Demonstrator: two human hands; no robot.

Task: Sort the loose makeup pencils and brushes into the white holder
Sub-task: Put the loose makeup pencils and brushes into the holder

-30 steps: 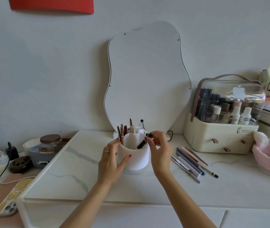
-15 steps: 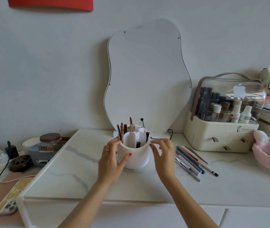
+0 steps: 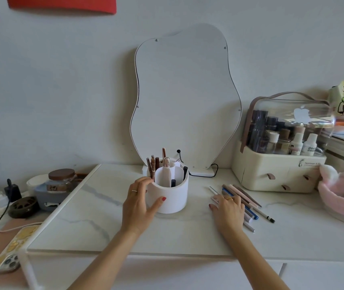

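Note:
The white holder (image 3: 175, 197) stands in the middle of the marble top, split into compartments. Several brown pencils (image 3: 153, 166) stick up from its back left compartment, and two black pencils (image 3: 185, 172) stand in the front right one. My left hand (image 3: 139, 204) wraps the holder's left side, thumb across its front. A row of loose pencils and brushes (image 3: 248, 197) lies on the table to the right. My right hand (image 3: 228, 208) rests flat on the near end of that row, fingers spread, gripping nothing that I can see.
A wavy mirror (image 3: 184, 97) leans on the wall behind the holder. A cream cosmetics case (image 3: 280, 174) with bottles stands at the right, a pink fluffy band (image 3: 342, 189) beyond it. A jar (image 3: 62, 181), chargers and a phone (image 3: 10, 258) sit at the left.
My right hand dropped a black pencil into the holder, then moved right and down onto the loose pencils. My left hand stayed on the holder.

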